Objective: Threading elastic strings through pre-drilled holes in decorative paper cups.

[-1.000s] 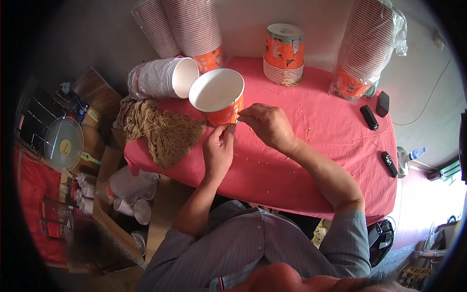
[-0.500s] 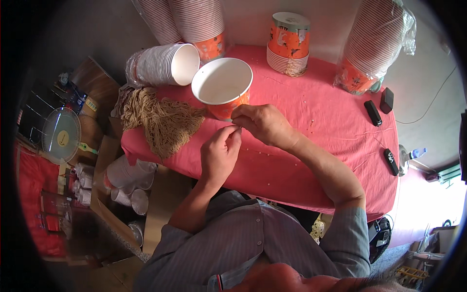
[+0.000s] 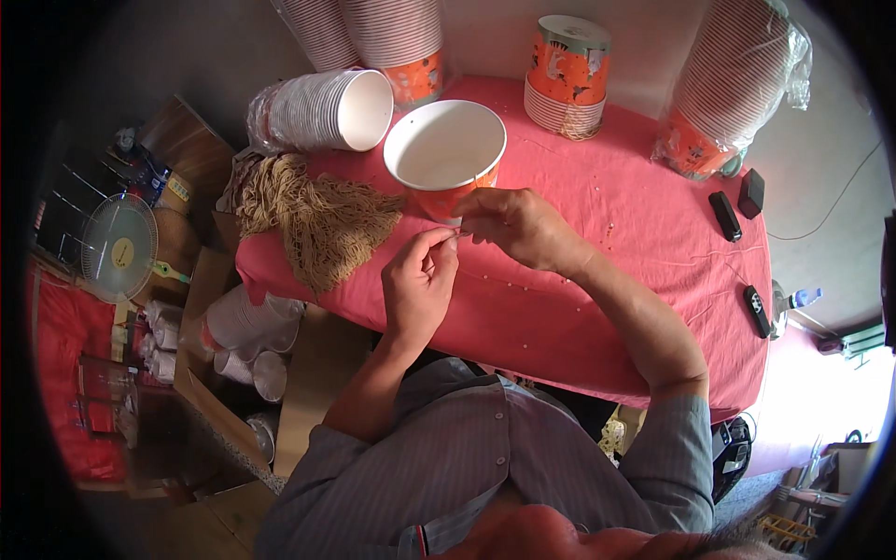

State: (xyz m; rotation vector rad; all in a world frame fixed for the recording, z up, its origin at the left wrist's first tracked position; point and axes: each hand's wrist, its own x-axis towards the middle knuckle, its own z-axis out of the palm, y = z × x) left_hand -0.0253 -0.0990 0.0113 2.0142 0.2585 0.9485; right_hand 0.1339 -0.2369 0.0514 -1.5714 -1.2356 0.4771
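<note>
A white-lined orange paper bucket (image 3: 445, 145) stands upright, mouth up, near the table's far left. A thin tan cord (image 3: 476, 179) shows at its near rim and runs down to my right hand (image 3: 523, 229), whose fingers are pinched on it. Just left of that, my left hand (image 3: 420, 280) is closed, thumb and forefinger pinching a thin piece of the cord close to the right fingertips. My fingers hide most of the cord. Beside the bucket lies a big bundle of tan cords (image 3: 322, 224), hanging over the table's front edge.
Nested buckets (image 3: 322, 112) lie on their side behind the bundle. Wrapped stacks stand at the back left (image 3: 397, 42) and right (image 3: 723, 89), with an upside-down stack (image 3: 567, 75) between. Small black devices (image 3: 723, 217) lie on the red cloth (image 3: 644, 243). A cardboard box (image 3: 313, 397) holds more cups.
The whole view has shifted slightly, with the table things a little higher and further right. My hands have drawn slightly apart, both still pinching near the bucket's front.
</note>
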